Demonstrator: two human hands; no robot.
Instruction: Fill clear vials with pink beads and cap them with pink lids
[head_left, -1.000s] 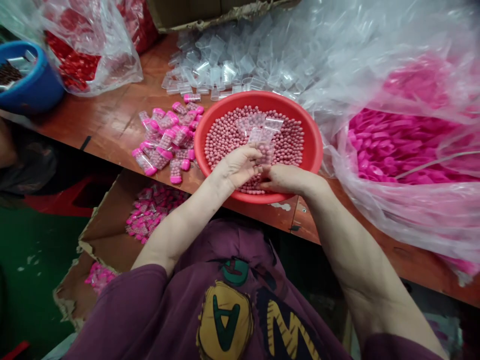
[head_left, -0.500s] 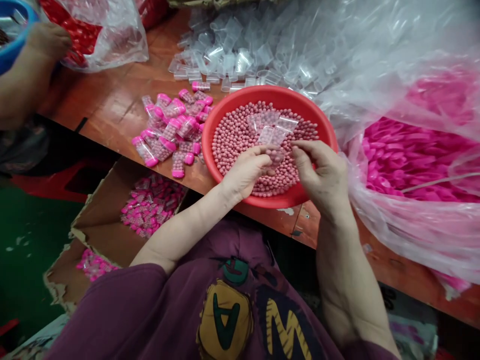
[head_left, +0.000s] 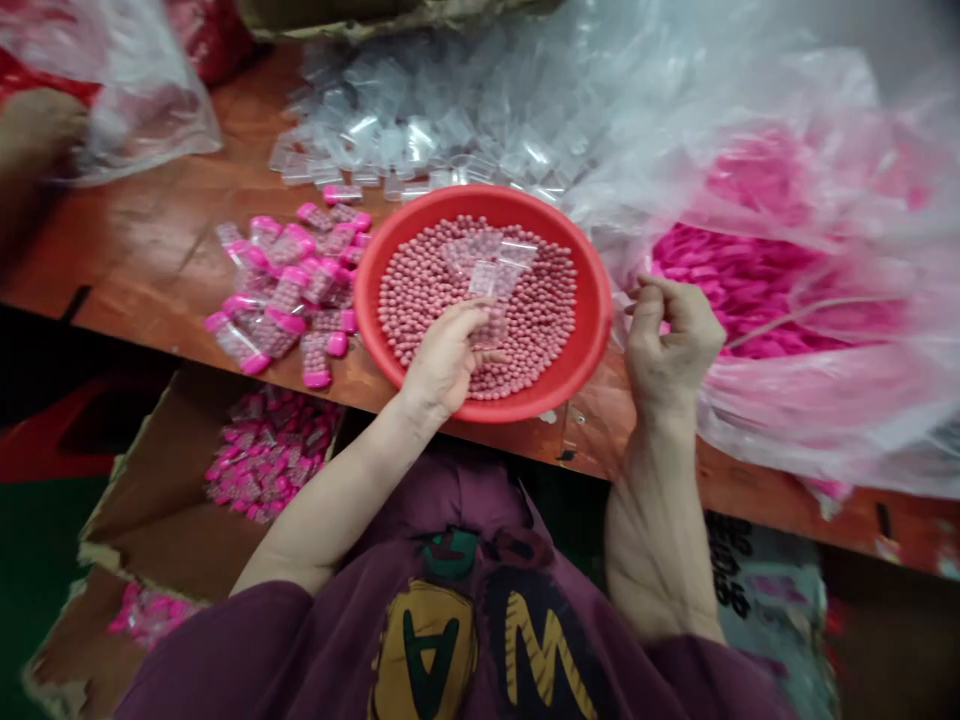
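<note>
My left hand [head_left: 448, 352] is closed around a clear plastic tube [head_left: 491, 325] above the red bowl [head_left: 596, 345]. Pink beads [head_left: 412, 290] fill the bowl, and several other clear tubes [head_left: 517, 258] lie on top of them. My right hand [head_left: 673, 325] is to the right of the bowl, beside the clear bag of bright pink caps [head_left: 757, 285]. Its fingers are curled in; a speck of pink shows between them, but whether it is a held piece or the bag behind is unclear.
Bead-filled tubes with pink caps [head_left: 289, 290] lie left of the bowl. Loose clear tubes [head_left: 420, 140] are heaped behind it. Below the table edge, a cardboard box [head_left: 161, 490] holds more filled tubes. Another person's hand [head_left: 45, 125] is at far left near a plastic bag [head_left: 154, 115].
My right hand has moved right, from over the bowl to beside the bag of pink caps. My left hand keeps its tube over the beads. The whole view has shifted.
</note>
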